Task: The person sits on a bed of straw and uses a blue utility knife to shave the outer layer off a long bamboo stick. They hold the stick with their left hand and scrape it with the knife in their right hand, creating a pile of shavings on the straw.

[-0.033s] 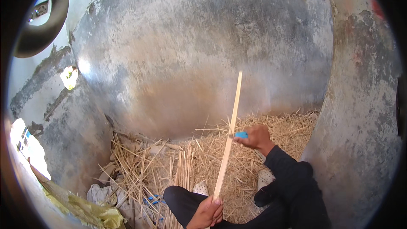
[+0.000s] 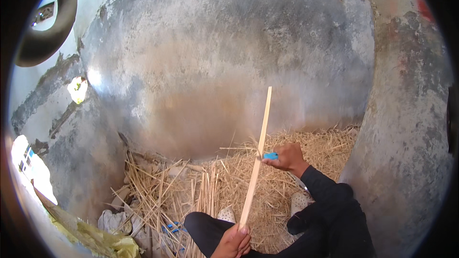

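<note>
A long, pale bamboo strip (image 2: 252, 185) slants up and away from my lap, its far tip in front of the wall. My left hand (image 2: 233, 242) is closed round the strip's near end, beside my bent knee. About midway along, my right hand (image 2: 286, 156) grips a blue-handled knife (image 2: 271, 155) in a fist. A small dark part of the knife meets the strip's right edge; most of the blade cannot be made out. Thin shavings (image 2: 248, 146) curl near that spot.
Loose shavings (image 2: 315, 157) cover the floor ahead and right. Several split strips (image 2: 209, 188) and a tangle of thin sticks (image 2: 153, 181) lie to the left, near a crumpled pale cloth (image 2: 112, 222). A worn wall (image 2: 229, 57) rises in front; a tyre-like ring (image 2: 64, 24) hangs upper left.
The strip's far tip sits slightly lower and nearer to me. Both hands keep their grips and have hardly moved.
</note>
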`<state>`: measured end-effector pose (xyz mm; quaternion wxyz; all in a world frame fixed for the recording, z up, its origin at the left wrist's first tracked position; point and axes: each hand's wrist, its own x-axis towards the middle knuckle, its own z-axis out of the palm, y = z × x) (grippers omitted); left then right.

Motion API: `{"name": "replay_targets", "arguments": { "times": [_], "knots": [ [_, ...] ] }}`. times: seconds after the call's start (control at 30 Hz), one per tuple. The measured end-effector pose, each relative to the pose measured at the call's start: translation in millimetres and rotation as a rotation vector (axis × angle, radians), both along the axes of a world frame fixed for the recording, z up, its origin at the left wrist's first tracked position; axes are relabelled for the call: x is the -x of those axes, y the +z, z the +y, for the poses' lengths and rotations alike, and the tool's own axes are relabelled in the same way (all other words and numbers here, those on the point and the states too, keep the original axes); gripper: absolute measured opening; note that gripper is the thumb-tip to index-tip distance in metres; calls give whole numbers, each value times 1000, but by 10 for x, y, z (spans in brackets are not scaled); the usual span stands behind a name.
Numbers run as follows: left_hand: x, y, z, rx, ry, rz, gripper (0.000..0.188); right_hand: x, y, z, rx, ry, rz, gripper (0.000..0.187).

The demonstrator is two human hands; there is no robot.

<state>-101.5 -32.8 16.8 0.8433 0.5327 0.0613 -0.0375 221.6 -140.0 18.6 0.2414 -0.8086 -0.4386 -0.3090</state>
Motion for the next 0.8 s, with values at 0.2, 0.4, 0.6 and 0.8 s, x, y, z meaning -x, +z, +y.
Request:
{"name": "replay_targets", "arguments": {
  "times": [0.2,0.4,0.6,0.8],
  "knots": [
    [392,-101,2,-16,-5,90,20,-1105,-15,80,-208,-380,466,75],
    [636,-445,323,-280,6,284,21,-1927,-34,-499,-474,-516,570,78],
    [39,-283,311,-155,66,198,19,-635,-512,198,-614,276,1240,44],
    [-352,-580,331,-488,16,132,22,-399,-658,247,-837,480,1708,31]
  ]
}}
